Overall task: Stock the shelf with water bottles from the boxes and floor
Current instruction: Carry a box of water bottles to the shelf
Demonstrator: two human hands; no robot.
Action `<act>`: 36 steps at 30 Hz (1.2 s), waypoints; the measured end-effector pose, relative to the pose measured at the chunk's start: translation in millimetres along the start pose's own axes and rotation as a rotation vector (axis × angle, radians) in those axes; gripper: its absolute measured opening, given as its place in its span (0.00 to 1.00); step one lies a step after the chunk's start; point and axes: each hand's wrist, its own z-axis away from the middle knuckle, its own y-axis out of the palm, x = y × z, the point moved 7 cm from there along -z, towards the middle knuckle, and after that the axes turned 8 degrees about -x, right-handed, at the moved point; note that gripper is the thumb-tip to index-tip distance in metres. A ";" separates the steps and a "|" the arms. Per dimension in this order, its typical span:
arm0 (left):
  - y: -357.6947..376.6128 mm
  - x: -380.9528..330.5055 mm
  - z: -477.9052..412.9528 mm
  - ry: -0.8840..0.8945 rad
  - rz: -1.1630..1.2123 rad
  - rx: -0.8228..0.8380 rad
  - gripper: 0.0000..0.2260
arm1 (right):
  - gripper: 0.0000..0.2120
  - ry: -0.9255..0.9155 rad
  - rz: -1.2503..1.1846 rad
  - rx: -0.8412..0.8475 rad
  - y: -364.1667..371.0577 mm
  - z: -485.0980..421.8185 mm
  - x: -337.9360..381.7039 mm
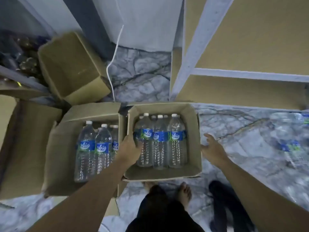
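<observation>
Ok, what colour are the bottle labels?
Blue with white lettering, on the clear plastic water bottles; head view.

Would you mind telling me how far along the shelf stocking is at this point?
Barely begun. Done: one empty box stands aside, yet the visible shelf boards hold no bottles. In hand: the left hand reaches into the right box; the right hand is open beside it. Left: that box, the left box and the floor bottles.
</observation>
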 end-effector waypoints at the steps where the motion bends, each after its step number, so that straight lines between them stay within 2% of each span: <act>1: 3.4 7.1 -5.0 -0.015 0.022 -0.041 0.19 | 0.31 -0.002 -0.029 -0.052 5.9 -7.2 -3.9; 5: 9.6 26.3 -13.5 -0.113 0.088 -0.189 0.17 | 0.35 0.093 -0.173 -0.129 31.0 -27.1 -28.7; 11: 24.3 44.3 -25.3 -0.214 0.185 -0.214 0.21 | 0.33 0.102 -0.187 -0.182 50.8 -41.6 -43.0; 13: 29.3 50.5 -26.0 -0.235 0.229 -0.178 0.26 | 0.32 0.088 -0.206 -0.219 54.0 -44.4 -44.9; 16: 41.0 65.0 -27.3 -0.192 0.164 -0.100 0.38 | 0.29 0.070 -0.308 -0.279 57.0 -51.4 -46.3; 18: 47.3 71.1 -26.7 -0.185 0.138 -0.110 0.41 | 0.28 0.069 -0.325 -0.315 59.9 -56.9 -51.6; 21: 54.4 71.9 -30.7 -0.224 0.126 -0.150 0.39 | 0.27 0.030 -0.270 -0.337 61.5 -65.9 -52.0; 25: 57.3 77.4 -42.3 -0.263 -0.050 -0.187 0.27 | 0.20 0.025 -0.268 -0.379 57.5 -75.5 -54.4; 27: 57.2 74.4 -42.6 -0.267 -0.056 -0.203 0.23 | 0.16 0.027 -0.250 -0.402 54.4 -78.3 -60.6; 36: 59.7 43.6 -33.7 -0.254 0.005 -0.283 0.17 | 0.15 -0.040 -0.221 -0.405 34.9 -92.8 -76.2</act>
